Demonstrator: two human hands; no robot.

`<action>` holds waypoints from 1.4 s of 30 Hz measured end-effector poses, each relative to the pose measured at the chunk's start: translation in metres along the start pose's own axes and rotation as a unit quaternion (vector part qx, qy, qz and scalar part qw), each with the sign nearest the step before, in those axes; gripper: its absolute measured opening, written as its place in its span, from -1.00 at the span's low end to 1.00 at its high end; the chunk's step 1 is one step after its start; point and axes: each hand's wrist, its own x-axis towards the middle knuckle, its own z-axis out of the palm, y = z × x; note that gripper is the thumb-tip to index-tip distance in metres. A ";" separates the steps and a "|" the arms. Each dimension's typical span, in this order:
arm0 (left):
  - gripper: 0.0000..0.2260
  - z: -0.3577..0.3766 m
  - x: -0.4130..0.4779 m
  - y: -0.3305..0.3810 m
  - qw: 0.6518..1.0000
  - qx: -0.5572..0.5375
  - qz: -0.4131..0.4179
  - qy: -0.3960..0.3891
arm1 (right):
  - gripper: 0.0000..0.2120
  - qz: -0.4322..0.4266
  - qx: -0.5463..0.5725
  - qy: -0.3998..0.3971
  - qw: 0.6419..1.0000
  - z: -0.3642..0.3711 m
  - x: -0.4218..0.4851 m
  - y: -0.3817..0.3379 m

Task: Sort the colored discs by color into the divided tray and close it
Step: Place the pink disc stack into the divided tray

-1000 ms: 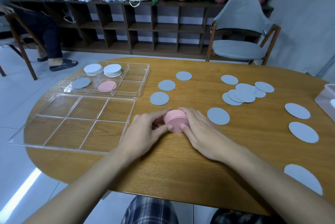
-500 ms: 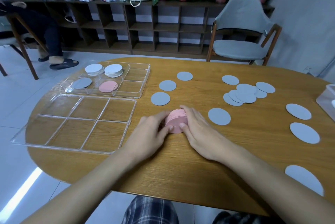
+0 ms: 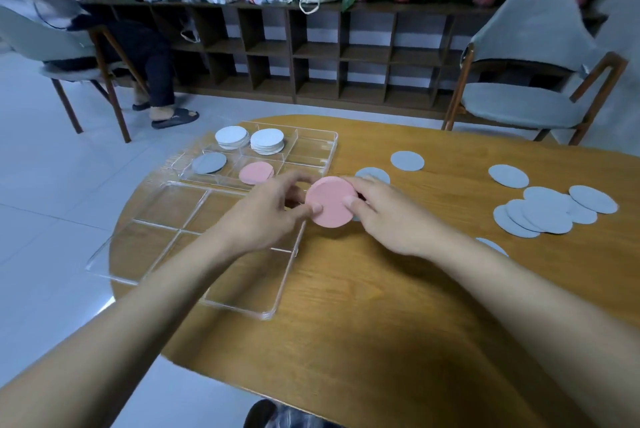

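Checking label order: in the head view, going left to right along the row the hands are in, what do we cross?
empty clear tray half → left hand → pink disc stack → right hand → pile of grey discs

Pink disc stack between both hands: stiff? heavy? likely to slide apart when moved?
Probably light: left hand and right hand hold the pink disc stack by the fingers at opposite edges. Likely stiff: its face looks flat, no sag. Loose discs may shear sideways; the top rim looks offset.
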 end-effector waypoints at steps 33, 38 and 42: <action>-0.85 -0.120 0.125 -0.123 0.967 0.204 -0.152 0.015 | -0.72 0.083 -0.066 -0.009 0.994 0.066 0.218 -0.055; -0.79 -0.116 0.115 -0.127 0.969 0.212 -0.123 0.027 | -0.76 0.050 -0.085 0.035 0.995 0.067 0.212 -0.049; -0.80 -0.116 0.103 -0.124 0.975 0.196 -0.081 0.061 | -0.67 -0.007 -0.046 0.062 0.997 0.064 0.200 -0.040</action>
